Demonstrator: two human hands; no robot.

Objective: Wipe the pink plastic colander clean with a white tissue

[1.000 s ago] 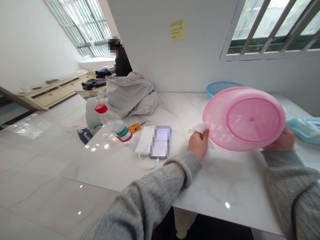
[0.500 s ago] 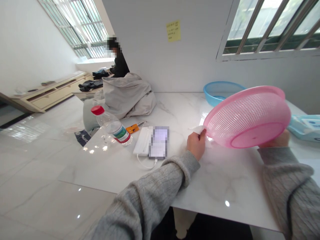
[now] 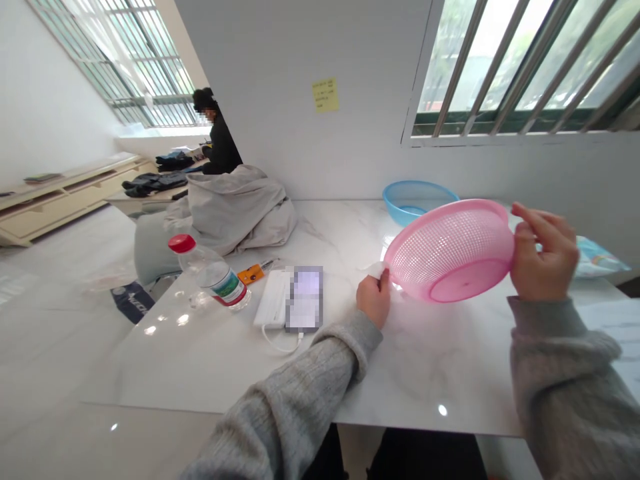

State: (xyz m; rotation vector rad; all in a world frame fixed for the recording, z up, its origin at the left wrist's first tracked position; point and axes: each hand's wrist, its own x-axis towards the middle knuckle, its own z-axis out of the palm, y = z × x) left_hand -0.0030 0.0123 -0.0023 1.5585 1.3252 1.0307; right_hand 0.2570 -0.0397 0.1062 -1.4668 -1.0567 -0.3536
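A pink plastic colander [image 3: 450, 250] with a mesh wall is held tilted above the white marbled table [image 3: 430, 360], its base ring facing me. My left hand [image 3: 374, 301] is closed, pinching the colander's left rim. A bit of thin white material, perhaps a wipe [image 3: 373, 270], sticks out by these fingers. At the opposite side, my right hand [image 3: 545, 253] has curled fingers against the right rim; part of its grip is hidden. Behind the colander stands a blue plastic basin [image 3: 420, 195], partly covered from view.
Left of my left hand lie a phone [image 3: 305, 300], a white power bank [image 3: 271, 299] with a cable and an orange item [image 3: 251, 274]. A red-capped bottle [image 3: 220, 277] stands beside them. Grey cloth [image 3: 240, 207], a light-blue packet [image 3: 597, 257] and a seated person [image 3: 223, 143] are farther off.
My right hand has come up from beneath the colander to its right rim. My left hand keeps its hold on the left rim. The view has shifted right and up.
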